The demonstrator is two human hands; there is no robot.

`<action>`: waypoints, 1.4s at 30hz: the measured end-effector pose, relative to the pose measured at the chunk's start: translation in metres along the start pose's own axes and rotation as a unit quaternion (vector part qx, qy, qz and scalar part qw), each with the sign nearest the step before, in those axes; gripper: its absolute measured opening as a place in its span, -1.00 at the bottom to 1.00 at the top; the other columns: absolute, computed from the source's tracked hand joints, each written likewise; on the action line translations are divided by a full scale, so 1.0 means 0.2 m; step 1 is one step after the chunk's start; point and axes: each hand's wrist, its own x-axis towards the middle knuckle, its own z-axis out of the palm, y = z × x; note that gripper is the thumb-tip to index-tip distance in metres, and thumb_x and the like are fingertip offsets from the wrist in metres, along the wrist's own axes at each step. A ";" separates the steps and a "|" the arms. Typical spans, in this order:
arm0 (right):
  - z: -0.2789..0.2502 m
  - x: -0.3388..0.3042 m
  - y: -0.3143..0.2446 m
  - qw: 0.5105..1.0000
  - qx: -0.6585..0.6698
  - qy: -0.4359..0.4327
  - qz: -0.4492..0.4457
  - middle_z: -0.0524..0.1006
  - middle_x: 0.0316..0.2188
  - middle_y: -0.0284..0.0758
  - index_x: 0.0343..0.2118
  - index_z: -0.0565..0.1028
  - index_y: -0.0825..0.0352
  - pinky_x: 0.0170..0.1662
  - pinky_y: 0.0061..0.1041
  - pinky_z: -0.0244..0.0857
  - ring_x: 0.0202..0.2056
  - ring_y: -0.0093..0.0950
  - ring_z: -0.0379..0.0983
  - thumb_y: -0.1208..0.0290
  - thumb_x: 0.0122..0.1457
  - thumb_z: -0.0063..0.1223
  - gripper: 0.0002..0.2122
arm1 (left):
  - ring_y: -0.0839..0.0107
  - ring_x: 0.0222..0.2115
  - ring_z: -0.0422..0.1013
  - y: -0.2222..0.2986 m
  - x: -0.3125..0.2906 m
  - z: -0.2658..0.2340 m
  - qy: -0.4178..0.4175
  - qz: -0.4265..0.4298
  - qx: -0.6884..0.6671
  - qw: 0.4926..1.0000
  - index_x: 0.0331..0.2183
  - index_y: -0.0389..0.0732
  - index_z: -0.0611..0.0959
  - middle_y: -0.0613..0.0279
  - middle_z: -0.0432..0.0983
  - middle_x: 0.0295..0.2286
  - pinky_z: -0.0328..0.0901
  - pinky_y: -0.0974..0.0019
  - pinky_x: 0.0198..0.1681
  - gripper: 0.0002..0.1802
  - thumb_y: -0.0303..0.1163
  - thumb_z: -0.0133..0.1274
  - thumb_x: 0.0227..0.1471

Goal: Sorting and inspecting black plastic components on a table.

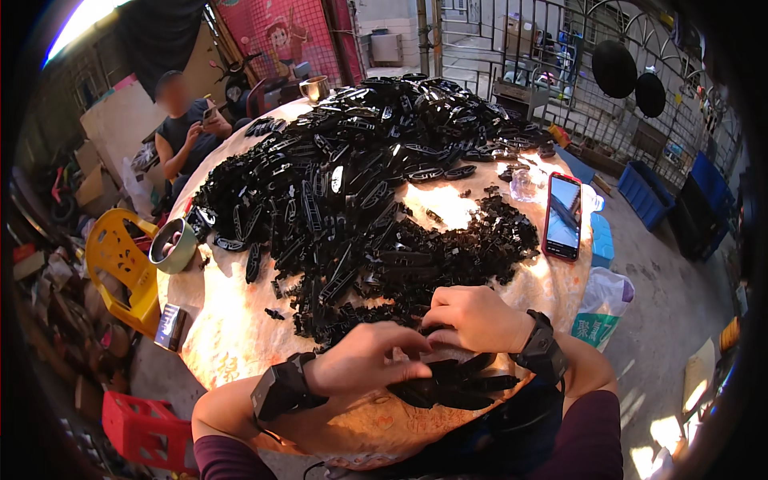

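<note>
Both my hands meet at the near edge of a round table with a pale cover [224, 316]. The fingers of my left hand [368, 358] are bent but apart, with a gap between thumb and forefinger and nothing visible in it. Beside its fingertips, my right hand [478, 318] has its fingers curled in; what they hold is hidden. Just below the hands lie several long black plastic pieces [456, 386]. Beyond them spreads a heap of small black plastic parts [500, 236]. A large pile of long, slotted black plastic pieces [312, 192] covers the table's middle and far side.
A phone in a red case [563, 218] stands at the table's right. A green bowl [174, 246] and a small box [169, 327] sit at the left edge, a metal cup [314, 88] at the back. Around are a yellow chair [120, 256], a red stool [144, 432] and a seated person [182, 136].
</note>
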 end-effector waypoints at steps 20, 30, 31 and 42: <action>0.05 0.04 -0.03 0.986 0.046 0.156 0.040 0.48 -0.50 -0.32 -0.41 0.45 0.29 -0.37 -0.37 0.35 -0.43 -0.28 0.44 0.37 -0.02 0.27 -0.79 | 0.14 -0.19 0.31 -0.26 0.25 -0.14 0.218 0.136 0.392 0.883 -0.29 -0.23 0.55 0.13 0.34 -0.26 0.31 0.21 -0.12 -0.67 -0.52 0.23 -0.21; 0.04 0.07 -0.03 0.956 0.013 0.286 -0.059 0.55 -0.42 -0.31 -0.38 0.48 0.31 -0.35 -0.41 0.39 -0.38 -0.30 0.49 0.62 -0.05 0.25 -0.82 | 0.12 -0.35 0.44 -0.22 0.19 -0.12 0.230 0.115 0.281 0.924 -0.30 -0.25 0.55 0.12 0.47 -0.36 0.37 0.25 -0.27 -0.72 -0.59 0.19 -0.16; 0.04 0.07 -0.04 0.953 0.001 0.297 -0.064 0.55 -0.41 -0.31 -0.36 0.49 0.31 -0.31 -0.41 0.41 -0.34 -0.29 0.50 0.60 -0.02 0.23 -0.83 | 0.15 -0.40 0.46 -0.20 0.18 -0.12 0.245 0.127 0.263 0.925 -0.27 -0.25 0.56 0.11 0.50 -0.39 0.38 0.27 -0.32 -0.72 -0.60 0.17 -0.13; 0.05 0.05 -0.06 0.946 0.040 0.317 -0.061 0.58 -0.36 -0.26 -0.32 0.50 0.33 -0.23 -0.39 0.47 -0.31 -0.26 0.55 0.61 -0.01 0.23 -0.82 | 0.55 -0.32 0.50 -0.05 0.10 -0.05 0.143 -0.134 -0.442 0.876 -0.07 -0.37 0.51 0.25 0.55 -0.29 0.42 0.44 -0.23 -0.69 -0.46 0.05 0.16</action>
